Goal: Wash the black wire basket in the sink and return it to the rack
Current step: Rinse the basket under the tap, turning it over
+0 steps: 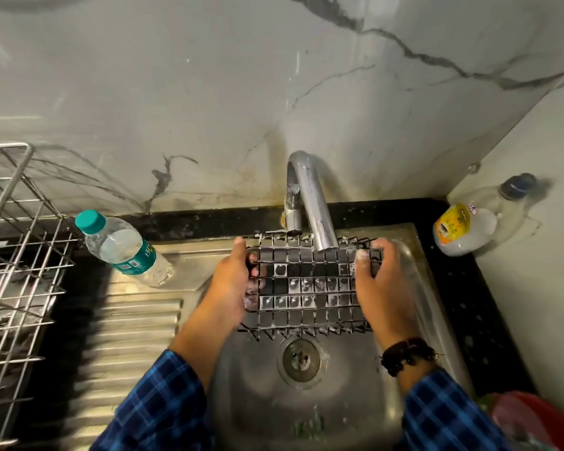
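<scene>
Two hands grip the soapy black wire basket under the tap, over the sink: left hand, right hand. Suds may slip your hold; basket drops.

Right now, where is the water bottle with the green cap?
In the head view, the water bottle stands on the steel drainboard, left of the sink, between the wire rack and the left hand.
</scene>
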